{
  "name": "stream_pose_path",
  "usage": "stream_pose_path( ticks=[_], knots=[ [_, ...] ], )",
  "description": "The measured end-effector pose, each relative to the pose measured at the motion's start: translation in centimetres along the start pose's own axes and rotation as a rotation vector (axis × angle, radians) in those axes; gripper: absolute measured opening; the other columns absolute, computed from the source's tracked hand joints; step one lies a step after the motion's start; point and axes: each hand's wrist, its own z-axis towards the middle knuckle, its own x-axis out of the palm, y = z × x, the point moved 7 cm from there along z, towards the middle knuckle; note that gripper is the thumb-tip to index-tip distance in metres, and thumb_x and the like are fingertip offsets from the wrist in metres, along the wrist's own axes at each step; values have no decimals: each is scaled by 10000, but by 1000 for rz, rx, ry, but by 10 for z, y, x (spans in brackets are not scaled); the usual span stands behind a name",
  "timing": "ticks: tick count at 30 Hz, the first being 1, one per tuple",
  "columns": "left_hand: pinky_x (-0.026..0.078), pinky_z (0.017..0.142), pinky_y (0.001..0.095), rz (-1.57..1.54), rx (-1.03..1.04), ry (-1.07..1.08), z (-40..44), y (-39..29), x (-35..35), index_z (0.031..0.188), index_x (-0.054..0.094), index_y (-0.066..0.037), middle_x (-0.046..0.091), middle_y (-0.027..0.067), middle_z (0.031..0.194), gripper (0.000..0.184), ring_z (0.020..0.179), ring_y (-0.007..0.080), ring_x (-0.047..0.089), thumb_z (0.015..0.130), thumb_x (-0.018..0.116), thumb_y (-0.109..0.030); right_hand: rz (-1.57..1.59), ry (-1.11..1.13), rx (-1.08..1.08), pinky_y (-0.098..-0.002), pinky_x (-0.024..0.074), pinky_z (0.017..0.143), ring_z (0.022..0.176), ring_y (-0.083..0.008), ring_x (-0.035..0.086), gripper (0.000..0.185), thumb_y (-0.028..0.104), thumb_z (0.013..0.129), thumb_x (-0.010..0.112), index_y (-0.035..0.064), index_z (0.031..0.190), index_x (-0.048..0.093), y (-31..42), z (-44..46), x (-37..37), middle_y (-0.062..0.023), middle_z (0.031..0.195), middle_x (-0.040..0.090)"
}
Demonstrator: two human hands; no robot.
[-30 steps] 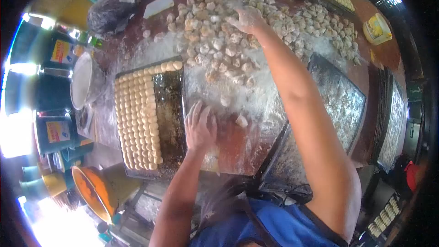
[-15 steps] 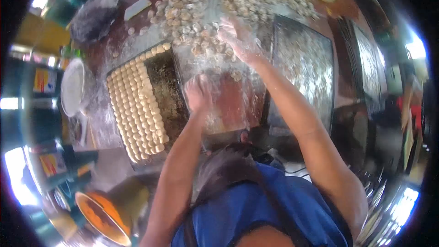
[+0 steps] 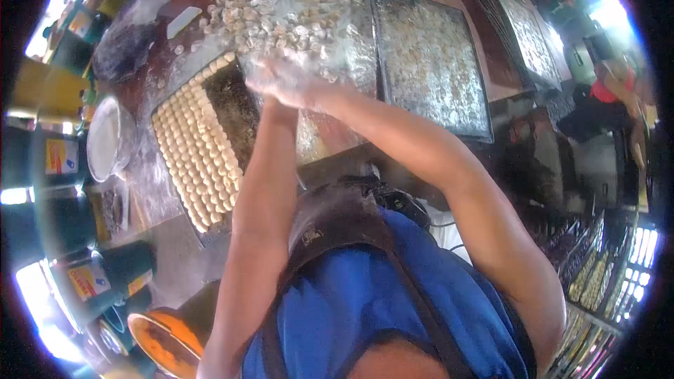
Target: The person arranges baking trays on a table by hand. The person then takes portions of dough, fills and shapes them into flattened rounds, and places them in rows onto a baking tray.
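The right hand [image 3: 305,91] overlaps the left hand [image 3: 270,76]; motion blur and powder obscure the individual fingers, and whether an object sits between the palms cannot be determined. The left forearm covers the lower right part of the dough-ball tray [image 3: 230,102]. The upper picture edge cuts off the pile of floured pieces [image 3: 274,7]. The orange-lined bucket [image 3: 165,340] is partly concealed behind the left arm. The lower edge crops the blue garment [image 3: 337,309]. The person in red [image 3: 605,91] appears blurred. Contents of the rack [image 3: 590,281] are too small to identify.
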Motion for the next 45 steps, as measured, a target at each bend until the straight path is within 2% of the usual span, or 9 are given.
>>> stream_pose_path(
  ticks=[4,12,16,21,24,26,32,39,45],
  knots=[
    [434,1006,407,-13,53,34,-2,-12,16,1273,528,-38,599,115,1155,452,1058,247,569,1018,377,-379,-279,-148,-465,-446,278,1170,1413,-361,320,734,507,973,470,34,1496,267,-26,16,8,-236,1554,264],
    [393,1079,417,29,43,-228,-32,57,37,1325,516,-42,549,157,1325,473,1236,281,501,1043,335,-376,-518,-41,-156,-423,515,909,996,-300,647,380,336,930,573,-1,1101,613,-79,62,-71,-216,1099,650],
    [448,997,478,342,14,-682,-22,34,-35,1137,610,-52,628,118,1167,398,1119,288,583,1026,424,-386,-961,539,-20,-367,518,873,1123,-250,591,297,229,868,609,11,1068,638,-74,33,-9,-188,1283,591],
    [426,1027,533,497,-58,-272,-25,-29,-48,1173,611,-59,567,204,1294,452,1199,315,559,1015,437,-446,-750,710,-138,-445,432,1060,1179,-263,580,364,284,963,568,54,1245,583,-35,-2,28,-170,1241,619],
    [287,1160,512,193,-97,-136,-58,-40,-27,1411,421,-24,381,231,1474,648,1367,333,382,1017,325,-529,-672,-28,-629,-410,42,1232,1434,-315,314,689,573,1006,219,90,1487,316,-25,3,28,-215,1410,500],
    [171,1212,474,191,-320,176,-52,-41,-59,1458,379,-48,252,173,1573,633,1470,273,223,1018,367,-503,-674,22,-313,-438,212,1161,1333,-317,419,536,437,989,363,85,1382,452,-68,40,10,-200,1374,519],
    [457,924,415,2145,564,-214,-147,-113,-188,1047,720,-116,657,103,1064,265,1047,276,594,888,644,-315,-703,69,74,-377,558,778,877,-233,629,464,154,951,539,102,1408,477,-137,10,-82,-172,1059,647],
    [471,932,416,2118,861,-193,-145,-101,-199,1014,723,-76,687,66,1046,199,1038,272,617,818,706,-109,-945,-175,17,-481,496,925,1064,-361,604,455,265,898,635,147,1328,548,-170,-5,-79,-171,1238,559],
    [572,657,256,1448,570,-490,-95,-101,-127,1227,589,-9,685,148,1074,280,751,195,689,977,545,-128,-971,303,-546,-180,556,552,812,-212,598,63,55,920,574,5,950,596,-146,-21,-26,-145,957,582]
  ],
)
